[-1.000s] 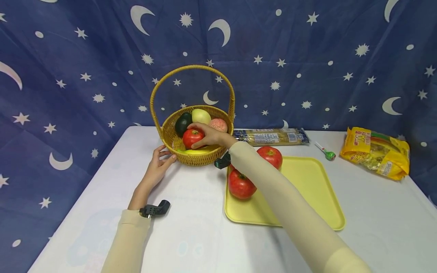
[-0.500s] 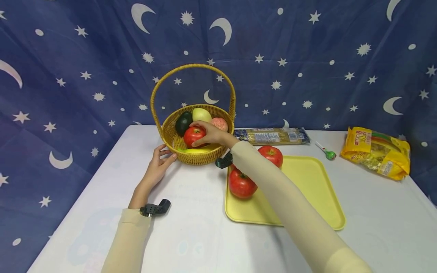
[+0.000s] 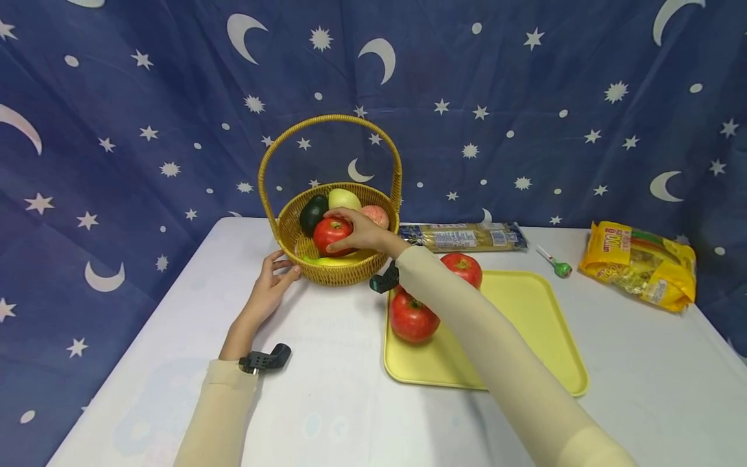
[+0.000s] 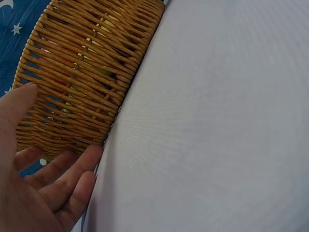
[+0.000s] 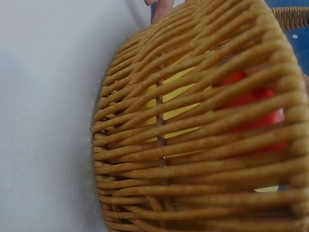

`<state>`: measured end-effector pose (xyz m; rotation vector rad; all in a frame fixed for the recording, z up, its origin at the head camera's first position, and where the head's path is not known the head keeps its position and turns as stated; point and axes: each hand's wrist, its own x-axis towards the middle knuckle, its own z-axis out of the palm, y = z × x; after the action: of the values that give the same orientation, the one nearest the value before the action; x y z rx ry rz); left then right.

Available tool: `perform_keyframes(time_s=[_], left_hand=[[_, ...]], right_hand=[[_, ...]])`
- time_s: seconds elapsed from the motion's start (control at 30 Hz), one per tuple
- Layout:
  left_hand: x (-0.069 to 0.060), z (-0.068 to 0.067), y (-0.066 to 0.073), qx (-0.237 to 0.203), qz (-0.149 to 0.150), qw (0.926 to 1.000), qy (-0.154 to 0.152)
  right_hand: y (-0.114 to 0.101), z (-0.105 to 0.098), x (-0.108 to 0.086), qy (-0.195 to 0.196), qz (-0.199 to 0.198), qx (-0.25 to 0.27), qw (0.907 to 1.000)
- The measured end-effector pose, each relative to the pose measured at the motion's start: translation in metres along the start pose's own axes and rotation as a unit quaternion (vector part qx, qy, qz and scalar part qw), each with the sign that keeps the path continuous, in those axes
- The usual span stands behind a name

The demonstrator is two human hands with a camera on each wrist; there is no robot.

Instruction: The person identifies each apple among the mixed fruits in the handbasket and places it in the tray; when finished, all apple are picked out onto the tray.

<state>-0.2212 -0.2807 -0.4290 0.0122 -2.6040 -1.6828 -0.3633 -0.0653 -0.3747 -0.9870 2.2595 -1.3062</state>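
A woven basket (image 3: 344, 275) with a tall arched handle stands at the back of the table. My right hand (image 3: 364, 231) reaches over its near rim and grips a red apple (image 3: 329, 235) inside, thumb at the near side. My left hand (image 3: 269, 285) holds the basket's left end; in the left wrist view the thumb lies by the wall and the fingers touch near its base. About the apple lie a dark green avocado-like fruit (image 3: 314, 213), a pale yellow-green fruit (image 3: 344, 198), a pink round fruit (image 3: 376, 215) and a yellow, banana-like fruit (image 3: 338, 261). The right wrist view shows mostly basket weave (image 5: 193, 121).
A yellow tray (image 3: 525, 318) sits right of the basket, bearing red apples (image 3: 413, 318), partly covered by my right forearm. Behind it lies a long packet of noodles or pasta (image 3: 461, 237). Farther right are a green-wrapped lollipop (image 3: 561, 268) and a yellow food bag (image 3: 642, 264).
The view tilts slightly. Both hands keep their places, the right on the apple and the left on the basket; the apple sits marginally farther right than a second ago.
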Motion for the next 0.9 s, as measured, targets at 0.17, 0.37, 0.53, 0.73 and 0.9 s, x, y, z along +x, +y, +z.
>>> perform_keyframes(time_s=[0.17, 0.37, 0.53, 0.73, 0.9], left_hand=[[0.0, 0.0, -0.001, -0.002, 0.001, 1.0, 0.001], [0.001, 0.0, -0.002, 0.004, -0.004, 1.0, -0.002], [-0.014, -0.001, 0.026, -0.005, -0.014, 0.9998, -0.014], [-0.006, -0.002, 0.011, -0.015, -0.014, 0.9997, -0.012], [-0.001, -0.002, 0.001, -0.015, -0.003, 0.9998, -0.009]], right_hand=[[0.0, 0.0, -0.001, 0.008, -0.009, -0.002, 0.9999], [-0.001, 0.0, -0.003, 0.016, -0.015, 0.005, 0.9998], [-0.002, 0.001, -0.006, 0.014, -0.001, 0.029, 0.9995], [-0.005, 0.0, -0.01, 0.011, 0.007, 0.051, 0.9986], [-0.008, -0.002, -0.012, 0.017, 0.003, 0.053, 0.9984]])
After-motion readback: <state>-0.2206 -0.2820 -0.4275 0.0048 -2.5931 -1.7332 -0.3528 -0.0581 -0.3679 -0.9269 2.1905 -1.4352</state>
